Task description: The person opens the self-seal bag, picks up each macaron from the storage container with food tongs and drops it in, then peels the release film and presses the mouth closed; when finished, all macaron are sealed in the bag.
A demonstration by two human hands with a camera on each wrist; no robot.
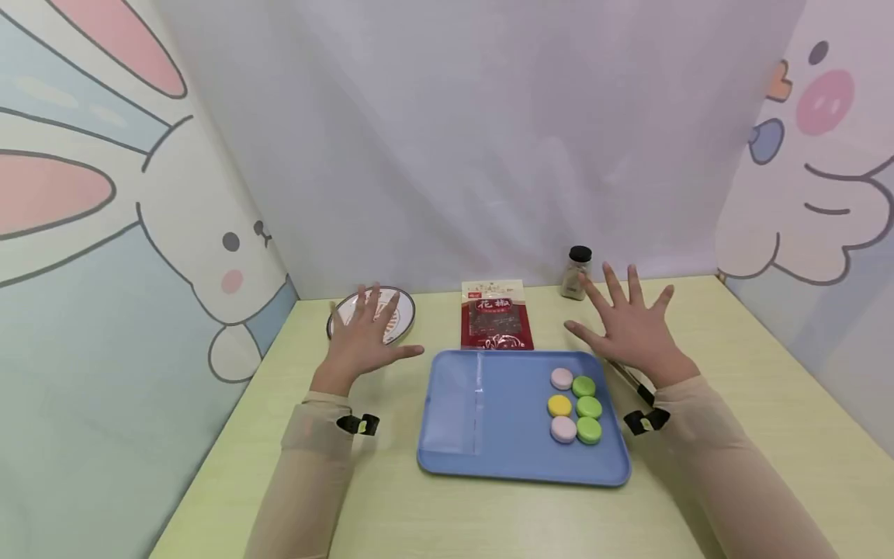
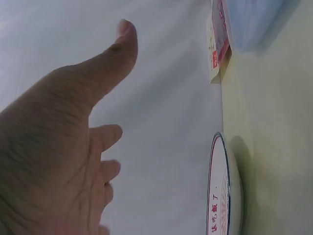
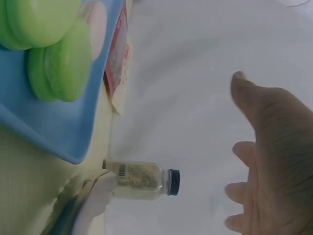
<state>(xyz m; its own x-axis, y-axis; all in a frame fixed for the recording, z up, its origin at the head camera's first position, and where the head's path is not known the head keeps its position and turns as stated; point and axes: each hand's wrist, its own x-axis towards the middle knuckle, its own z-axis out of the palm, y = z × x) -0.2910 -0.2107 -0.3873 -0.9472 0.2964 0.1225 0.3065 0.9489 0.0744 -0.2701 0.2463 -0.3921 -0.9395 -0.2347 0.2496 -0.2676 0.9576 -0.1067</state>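
Note:
My left hand is held with fingers spread above the table, in front of a white dish with printed writing, which it partly hides. It holds nothing. On the right, my right hand also has spread fingers and grips nothing. Between the hands lies a blue tray. Several macarons stand on the tray's right side: three green, two pale pink, one yellow. A clear plastic bag lies flat on its left side. In the right wrist view a seasoning jar with a black cap stands beyond the tray.
Behind the tray lies a red and cream packet with Chinese lettering. A thin dark-ended object, partly under the right hand, lies beside the tray; its kind is unclear. Curtain-like walls with cartoon animals at the sides enclose the table.

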